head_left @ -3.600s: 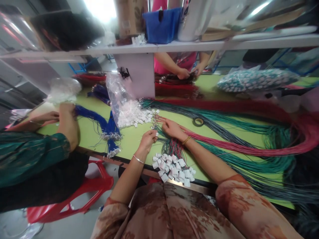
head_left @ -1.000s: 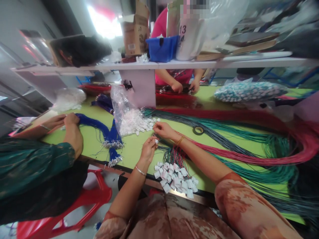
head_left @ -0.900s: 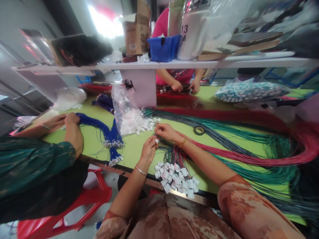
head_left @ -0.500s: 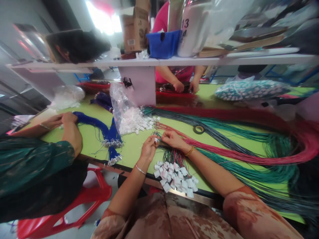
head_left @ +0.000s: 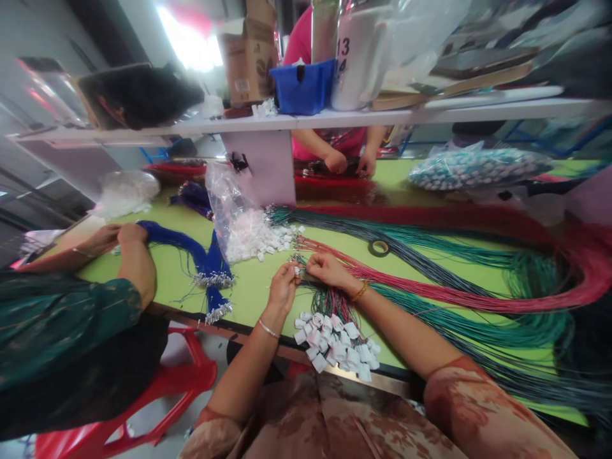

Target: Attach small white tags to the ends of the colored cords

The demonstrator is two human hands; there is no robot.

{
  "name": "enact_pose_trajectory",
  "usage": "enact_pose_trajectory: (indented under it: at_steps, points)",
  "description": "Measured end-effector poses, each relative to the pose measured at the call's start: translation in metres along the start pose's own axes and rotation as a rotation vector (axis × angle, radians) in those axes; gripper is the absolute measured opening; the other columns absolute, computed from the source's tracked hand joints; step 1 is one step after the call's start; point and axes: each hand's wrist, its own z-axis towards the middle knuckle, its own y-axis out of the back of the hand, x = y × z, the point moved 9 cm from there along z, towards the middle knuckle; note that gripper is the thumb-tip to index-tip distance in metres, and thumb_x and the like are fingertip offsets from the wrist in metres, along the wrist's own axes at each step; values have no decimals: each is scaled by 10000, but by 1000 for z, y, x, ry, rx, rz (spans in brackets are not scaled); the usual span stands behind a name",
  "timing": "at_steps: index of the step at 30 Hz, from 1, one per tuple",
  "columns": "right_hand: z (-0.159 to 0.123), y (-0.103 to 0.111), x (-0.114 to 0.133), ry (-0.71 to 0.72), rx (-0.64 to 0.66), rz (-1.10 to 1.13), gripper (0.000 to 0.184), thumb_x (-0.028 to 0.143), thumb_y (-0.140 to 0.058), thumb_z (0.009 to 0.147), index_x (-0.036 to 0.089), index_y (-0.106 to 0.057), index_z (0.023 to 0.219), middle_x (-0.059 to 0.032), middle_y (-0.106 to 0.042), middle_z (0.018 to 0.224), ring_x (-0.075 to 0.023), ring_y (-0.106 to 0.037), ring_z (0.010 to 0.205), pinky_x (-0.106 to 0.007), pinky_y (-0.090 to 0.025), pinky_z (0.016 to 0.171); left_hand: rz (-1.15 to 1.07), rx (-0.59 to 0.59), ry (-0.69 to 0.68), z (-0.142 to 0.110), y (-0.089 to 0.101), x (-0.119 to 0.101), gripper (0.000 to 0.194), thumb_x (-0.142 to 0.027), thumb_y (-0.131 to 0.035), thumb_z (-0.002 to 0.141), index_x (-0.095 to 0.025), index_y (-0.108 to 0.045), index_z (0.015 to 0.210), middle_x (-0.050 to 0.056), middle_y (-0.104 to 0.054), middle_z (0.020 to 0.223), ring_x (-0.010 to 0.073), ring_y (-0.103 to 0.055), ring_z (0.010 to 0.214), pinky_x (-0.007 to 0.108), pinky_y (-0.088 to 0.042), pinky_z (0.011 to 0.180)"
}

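Observation:
My left hand (head_left: 283, 288) pinches a small white connector housing (head_left: 297, 271) between thumb and fingertips. Just to its right, my right hand (head_left: 329, 270) is closed with its fingertips on what looks like a thin wire leading to the housing; the wire's end is hidden. Below both hands, a bunch of wires with white connectors (head_left: 337, 343) on their ends hangs over the table's front edge. Close behind my fingers lie the terminal ends of a red wire bundle (head_left: 430, 288). Green wires (head_left: 482, 333) run off to the right.
A plastic bag spilling white housings (head_left: 251, 237) lies behind my left hand. Near the grey wires (head_left: 415, 262) rests a tape roll (head_left: 379, 248). At left, a co-worker's hands (head_left: 125, 234) hold blue wires (head_left: 179, 239). A shelf (head_left: 201, 125) spans the table; another person works beyond.
The whole view has shifted slightly to the left. My hands stay at the connector housing, with hardly any movement between them.

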Motion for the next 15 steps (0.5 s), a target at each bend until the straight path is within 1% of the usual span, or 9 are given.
enact_pose_trajectory:
  at_steps: [7, 12, 15]
  points:
    - [0, -9, -6, 5, -11, 13, 155, 288, -528, 732, 154, -522, 655, 35, -480, 583, -77, -370, 531, -201, -284, 506, 70, -12, -5, -2, 1, 0, 338, -315, -825, 591, -133, -663, 827, 11, -626, 733, 60, -490, 580, 203, -369, 561]
    - [-5, -9, 3, 82, -54, -203, 168, 270, -526, 767, 158, -530, 642, 20, -497, 568, -89, -389, 531, -214, -254, 513, 130, -55, -16, -3, 3, 2, 336, -328, -824, 581, -128, -663, 797, -16, -579, 634, 52, -452, 529, 197, -323, 517]
    - [-5, -9, 5, 97, -27, -201, 171, 266, -508, 789, 154, -552, 668, 17, -506, 581, -93, -393, 544, -212, -264, 518, 140, -63, -20, -1, 5, 2, 316, -323, -812, 599, -127, -664, 797, -21, -564, 619, 53, -449, 520, 202, -327, 515]
